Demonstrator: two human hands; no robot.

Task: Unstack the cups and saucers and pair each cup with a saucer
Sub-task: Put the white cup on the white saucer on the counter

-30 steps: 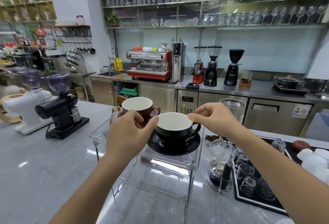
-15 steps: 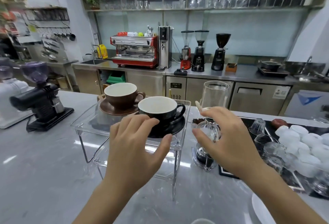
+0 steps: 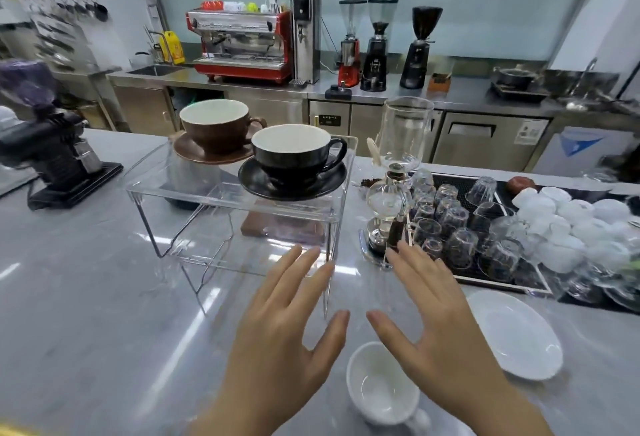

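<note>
On top of the clear acrylic stand (image 3: 166, 189) a brown cup (image 3: 216, 125) sits on a brown saucer (image 3: 207, 153), and beside it a black cup (image 3: 294, 155) sits on a black saucer (image 3: 291, 186). A white cup (image 3: 381, 383) stands alone on the grey counter near me, between my wrists. A white saucer (image 3: 516, 333) lies bare to its right. My left hand (image 3: 287, 328) and my right hand (image 3: 436, 321) hover over the counter above the white cup, fingers spread, holding nothing.
A glass siphon brewer (image 3: 394, 193) stands just right of the stand. Behind it a black tray (image 3: 485, 276) holds several upturned glasses, with white cups (image 3: 568, 224) further right. A black grinder (image 3: 52, 148) sits at the left.
Both hands let go of the black cup on its saucer and drew back toward me, down over the counter. The view tilted down, bringing the white cup and white saucer into sight.
</note>
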